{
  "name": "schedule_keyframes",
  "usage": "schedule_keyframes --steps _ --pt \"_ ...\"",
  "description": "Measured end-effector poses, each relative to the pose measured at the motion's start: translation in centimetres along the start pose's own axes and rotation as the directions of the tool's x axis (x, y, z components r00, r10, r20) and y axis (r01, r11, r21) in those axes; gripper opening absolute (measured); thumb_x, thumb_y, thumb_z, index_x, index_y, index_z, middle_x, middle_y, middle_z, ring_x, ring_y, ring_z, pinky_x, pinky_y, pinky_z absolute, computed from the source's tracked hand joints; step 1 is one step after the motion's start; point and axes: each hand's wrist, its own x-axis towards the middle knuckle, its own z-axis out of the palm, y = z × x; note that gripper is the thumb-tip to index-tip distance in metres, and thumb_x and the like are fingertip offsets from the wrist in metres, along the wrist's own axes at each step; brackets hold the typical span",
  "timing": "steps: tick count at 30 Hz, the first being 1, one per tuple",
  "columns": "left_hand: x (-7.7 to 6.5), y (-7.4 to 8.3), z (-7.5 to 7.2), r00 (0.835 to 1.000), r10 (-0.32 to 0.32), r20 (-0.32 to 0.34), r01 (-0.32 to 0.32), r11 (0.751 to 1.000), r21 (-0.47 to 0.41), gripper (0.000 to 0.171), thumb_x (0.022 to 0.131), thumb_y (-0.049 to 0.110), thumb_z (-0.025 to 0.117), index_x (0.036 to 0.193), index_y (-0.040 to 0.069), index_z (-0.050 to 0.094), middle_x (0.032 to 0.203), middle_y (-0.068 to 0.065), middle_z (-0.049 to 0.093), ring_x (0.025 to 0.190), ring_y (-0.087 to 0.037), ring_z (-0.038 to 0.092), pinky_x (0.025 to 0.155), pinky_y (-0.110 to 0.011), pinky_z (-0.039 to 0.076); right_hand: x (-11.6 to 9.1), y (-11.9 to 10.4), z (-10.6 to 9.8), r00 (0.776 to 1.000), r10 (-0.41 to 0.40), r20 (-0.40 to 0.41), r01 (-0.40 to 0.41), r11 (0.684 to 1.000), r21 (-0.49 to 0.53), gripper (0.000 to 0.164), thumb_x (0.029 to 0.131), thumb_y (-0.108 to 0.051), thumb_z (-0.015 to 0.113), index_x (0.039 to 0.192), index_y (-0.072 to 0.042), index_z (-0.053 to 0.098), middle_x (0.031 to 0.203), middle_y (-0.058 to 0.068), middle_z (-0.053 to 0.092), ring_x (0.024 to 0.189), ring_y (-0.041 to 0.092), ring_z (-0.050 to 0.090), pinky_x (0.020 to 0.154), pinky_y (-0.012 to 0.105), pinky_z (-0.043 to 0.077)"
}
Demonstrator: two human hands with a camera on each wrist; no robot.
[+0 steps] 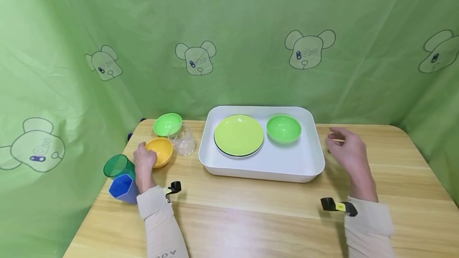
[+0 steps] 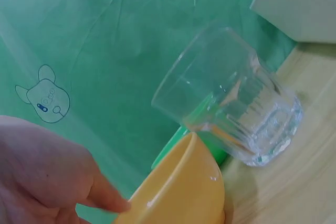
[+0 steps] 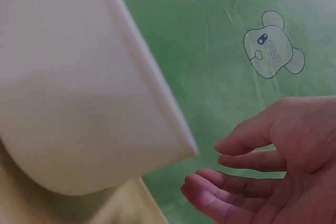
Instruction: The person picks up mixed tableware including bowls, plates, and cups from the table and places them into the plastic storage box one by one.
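My left hand (image 1: 144,162) is at the left rim of a small orange-yellow bowl (image 1: 162,149), pinching it, thumb over the edge; the left wrist view shows the thumb on the rim of the same bowl (image 2: 181,192), other fingers partly hidden. Just beyond the bowl stand a clear glass (image 1: 184,144) and a green bowl (image 1: 166,122). To the left of the hand are a green cup (image 1: 116,165) and a blue cup (image 1: 122,188). My right hand (image 1: 349,148), fingers loosely bent and holding nothing, hovers right of a white tray (image 1: 258,173).
Inside the tray lie a yellow-green plate (image 1: 239,135), with a dark-edged plate rim showing beneath it, and a green bowl (image 1: 284,129). A green curtain (image 1: 244,19) with printed bear heads hangs behind the wooden table (image 1: 251,214).
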Motion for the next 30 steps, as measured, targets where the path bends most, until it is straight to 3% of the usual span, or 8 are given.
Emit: schedule_keyframes --steps 10,12,14,17,19,22,26,30 --pt "0.2 -0.5 0.3 0.997 -0.052 0.054 0.054 0.998 -0.037 0.068 0.095 -0.004 0.034 0.161 -0.002 0.014 0.156 -0.036 0.027 0.142 -0.048 0.028 0.121 -0.058 0.024 -0.3 1.0 0.6 1.0 0.003 0.0 -0.003 1.0 0.007 0.05 0.102 -0.02 0.054 0.145 0.006 0.051 0.129 0.026 0.064 0.112 0.035 0.064 0.071 0.006 0.047" --pt "0.2 -0.5 0.3 0.995 -0.068 0.066 0.072 0.996 -0.051 0.068 0.097 -0.004 0.034 0.162 -0.001 0.013 0.155 -0.037 0.026 0.141 -0.049 0.03 0.119 -0.057 0.03 -0.3 1.1 0.6 1.0 0.001 0.001 -0.001 1.0 0.011 0.05 0.102 -0.02 0.055 0.144 0.006 0.052 0.129 0.027 0.064 0.112 0.035 0.065 0.071 0.006 0.048" --pt "0.1 -0.6 0.3 0.994 -0.08 0.073 0.086 0.993 -0.077 0.069 0.097 -0.004 0.033 0.162 0.001 0.011 0.154 -0.038 0.026 0.138 -0.049 0.033 0.111 -0.054 0.044 -0.3 1.2 0.7 1.0 0.002 0.012 -0.002 1.0 0.029 0.05 0.103 -0.021 0.055 0.145 0.007 0.051 0.129 0.028 0.063 0.116 0.039 0.063 0.071 0.007 0.05" --pt "0.1 -0.7 0.2 0.992 -0.089 0.085 0.1 0.986 -0.135 0.07 0.097 -0.005 0.032 0.162 0.001 0.01 0.153 -0.039 0.025 0.135 -0.05 0.037 0.083 -0.045 0.062 -0.4 1.3 0.8 1.0 0.005 0.03 -0.006 0.998 0.063 0.053 0.103 -0.022 0.055 0.145 0.008 0.05 0.13 0.029 0.062 0.105 0.024 0.065 0.071 0.009 0.054" --pt "0.1 -0.9 0.2 0.993 -0.08 0.087 0.094 0.981 -0.172 0.07 0.096 -0.006 0.031 0.162 0.001 0.01 0.152 -0.039 0.026 0.133 -0.051 0.04 0.068 -0.041 0.065 -0.4 1.3 0.8 0.999 0.008 0.05 -0.012 0.996 0.092 0.055 0.103 -0.024 0.056 0.146 0.008 0.048 0.131 0.03 0.06 0.097 0.01 0.063 0.072 0.013 0.057" --pt "0.1 -1.1 0.1 0.994 -0.061 0.088 0.079 0.974 -0.211 0.068 0.094 -0.008 0.03 0.16 -0.001 0.013 0.151 -0.039 0.028 0.131 -0.052 0.042 0.062 -0.038 0.064 -0.5 1.2 0.9 0.997 0.006 0.079 -0.015 0.994 0.113 0.058 0.104 -0.027 0.057 0.147 0.009 0.046 0.132 0.031 0.058 0.09 -0.001 0.059 0.074 0.017 0.059" --pt "0.0 -1.1 0.1 0.993 -0.073 0.095 0.093 0.97 -0.225 0.068 0.095 -0.01 0.03 0.16 -0.001 0.013 0.151 -0.037 0.029 0.131 -0.05 0.043 0.066 -0.04 0.065 -0.7 1.1 1.1 0.994 0.007 0.11 -0.018 0.995 0.101 0.059 0.104 -0.029 0.058 0.148 0.009 0.046 0.133 0.032 0.058 0.101 0.021 0.068 0.072 0.014 0.056" --pt "-0.4 -0.8 -0.2 0.989 -0.092 0.118 0.117 0.969 -0.22 0.069 0.096 -0.01 0.03 0.161 0.0 0.008 0.154 -0.036 0.026 0.134 -0.048 0.039 0.073 -0.04 0.064 -0.8 0.9 1.1 0.992 0.01 0.123 -0.021 0.996 0.086 0.058 0.104 -0.028 0.057 0.148 0.008 0.046 0.136 0.033 0.057 0.12 0.045 0.06 0.074 0.012 0.053"
